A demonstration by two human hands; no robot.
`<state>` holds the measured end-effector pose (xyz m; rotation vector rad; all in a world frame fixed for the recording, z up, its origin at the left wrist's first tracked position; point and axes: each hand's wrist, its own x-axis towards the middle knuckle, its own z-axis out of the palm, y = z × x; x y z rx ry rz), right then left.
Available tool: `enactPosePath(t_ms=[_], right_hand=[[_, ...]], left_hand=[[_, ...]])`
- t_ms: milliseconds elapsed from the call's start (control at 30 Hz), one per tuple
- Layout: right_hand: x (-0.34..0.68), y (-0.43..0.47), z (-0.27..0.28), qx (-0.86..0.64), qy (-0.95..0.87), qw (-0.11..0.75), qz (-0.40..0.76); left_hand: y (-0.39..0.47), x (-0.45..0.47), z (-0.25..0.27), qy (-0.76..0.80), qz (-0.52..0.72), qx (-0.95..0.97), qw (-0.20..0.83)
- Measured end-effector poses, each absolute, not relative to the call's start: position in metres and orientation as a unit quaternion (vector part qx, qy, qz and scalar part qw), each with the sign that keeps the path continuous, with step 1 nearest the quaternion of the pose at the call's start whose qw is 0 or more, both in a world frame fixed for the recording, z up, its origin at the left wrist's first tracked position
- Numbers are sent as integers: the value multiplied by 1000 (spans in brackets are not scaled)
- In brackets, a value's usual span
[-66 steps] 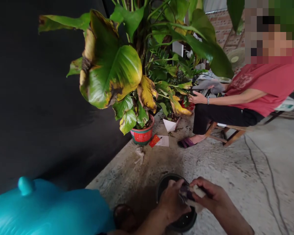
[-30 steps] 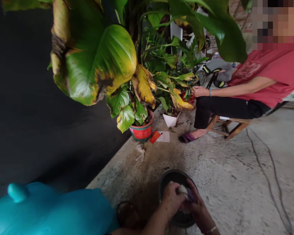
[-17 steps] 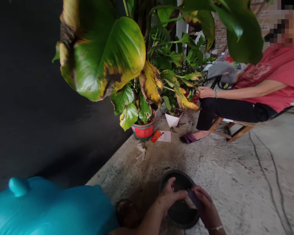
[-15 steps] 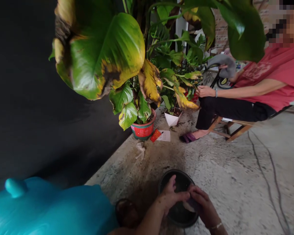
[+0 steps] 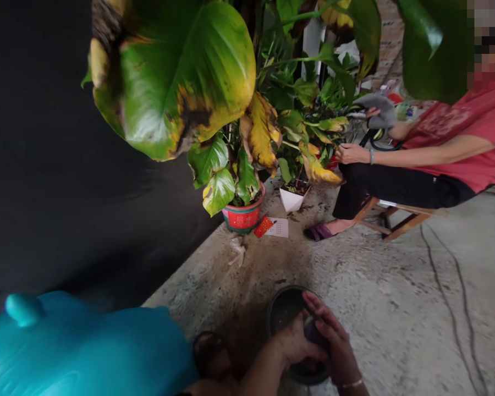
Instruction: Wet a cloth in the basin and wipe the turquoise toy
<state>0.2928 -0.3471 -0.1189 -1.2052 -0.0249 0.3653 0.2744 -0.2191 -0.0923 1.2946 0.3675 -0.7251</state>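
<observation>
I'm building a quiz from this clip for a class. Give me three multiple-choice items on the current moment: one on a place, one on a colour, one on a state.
1. Where is the black pot?
A. On the concrete floor under the hands
B. On the chair
C. Hanging from the plant

2. What colour is the basket-weave plant pot?
A. Blue
B. Red with a green rim
C. White

3. How are the left hand and right hand?
A. Wide apart
B. Flat on the floor
C. Close together, closed around a small dark thing

Answers: 1 A, it sits on the floor below both hands. 2 B, red weave and green rim show. 3 C, the fingers of both wrap the dark thing over the pot.
</observation>
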Motion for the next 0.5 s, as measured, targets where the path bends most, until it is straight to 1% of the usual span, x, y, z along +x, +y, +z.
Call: enactPosePath(t_ms=[100, 200, 333, 433, 467, 500], right_hand=[[294, -347, -124, -596, -11, 784, 173], [296, -345, -132, -634, -23, 748, 196], [297, -349, -135, -708, -49, 672, 213], [298, -366, -128, -776, -155, 588, 166], [299, -373, -123, -803, -217, 540, 132], [299, -379, -118, -827, -286, 474, 96]], left_hand=[[-221, 275, -94, 141, -352, 608, 697], [-222, 274, -98, 148, -357, 647, 658], [-222, 270, -100, 162, -364, 692, 602], [-220, 269, -99, 171, -373, 701, 583], [-219, 269, -99, 175, -377, 700, 581], [-218, 269, -100, 178, -383, 698, 579]])
